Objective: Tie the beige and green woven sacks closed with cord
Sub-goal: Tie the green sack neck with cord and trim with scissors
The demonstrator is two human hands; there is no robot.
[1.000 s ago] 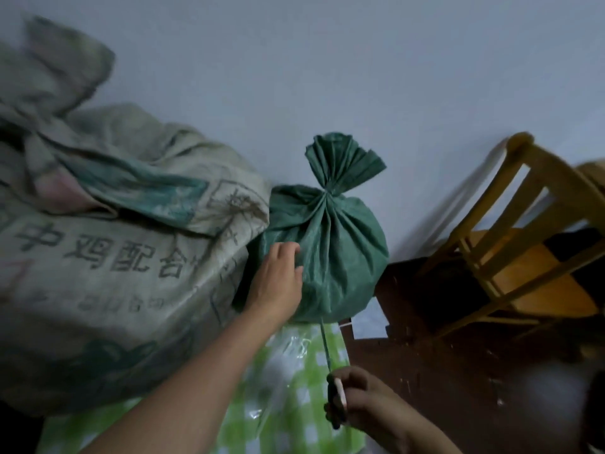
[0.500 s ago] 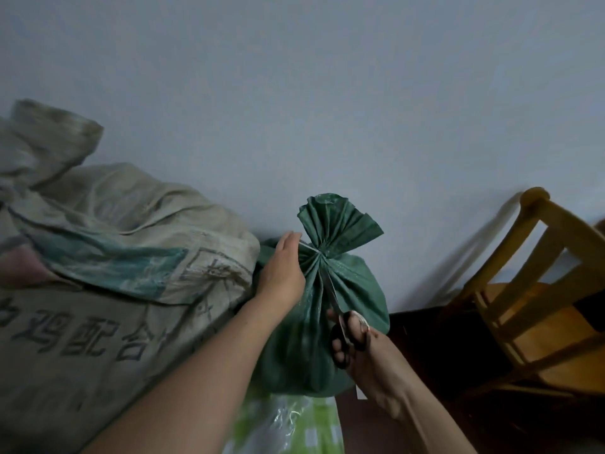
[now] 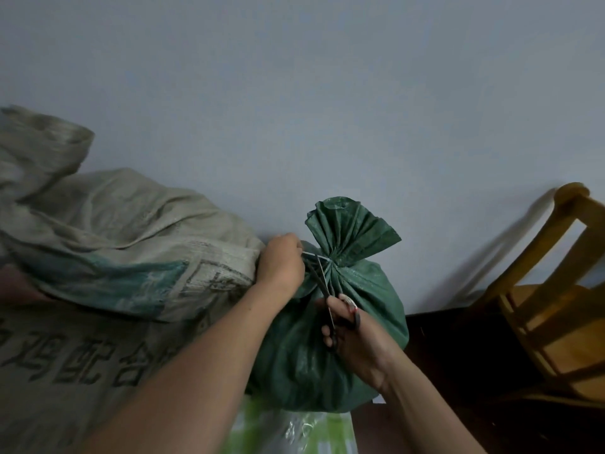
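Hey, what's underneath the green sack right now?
Below the front edge of the green sack, a green-and-white checked cloth with crinkled clear plastic shows. Whatever lies further underneath is covered by the sack.

Home room, storage corner by the look of it. Plain pale wall (image 3: 327, 93), dark floor (image 3: 458, 355), wooden slat-back chair (image 3: 556, 306) at right. Printed beige woven sack (image 3: 114, 240) and green woven sack (image 3: 360, 306) sit against the wall. Green-checked cloth (image 3: 294, 434) with clear plastic shows at the bottom edge.
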